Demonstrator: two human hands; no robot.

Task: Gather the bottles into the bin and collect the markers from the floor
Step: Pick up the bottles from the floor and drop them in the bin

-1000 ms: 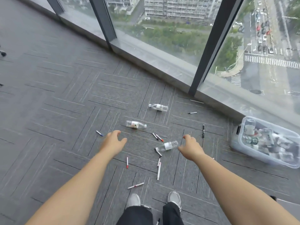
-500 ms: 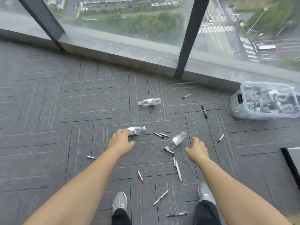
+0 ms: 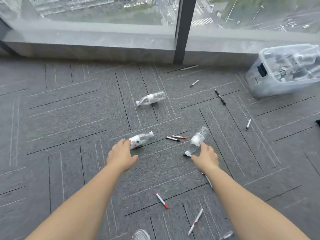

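Bottles: several lie in the clear bin (image 3: 270,87) at far right, three remain on the carpet (image 3: 69,118), namely far bottle (image 3: 150,98), labelled bottle (image 3: 140,140) at the open, ungripping left hand (image 3: 121,156), and plain bottle (image 3: 197,141) at the open right hand (image 3: 206,157); markers (image 3: 161,200) lie scattered, uncollected.

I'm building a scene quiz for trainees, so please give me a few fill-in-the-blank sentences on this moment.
The bin stands on the person's ___ side.
The left hand reaches the labelled bottle, the right hand the clear bottle; the far bottle lies nearer the ___.
The marker between the forearms has a ___ cap.
Missing words: right; window; red.
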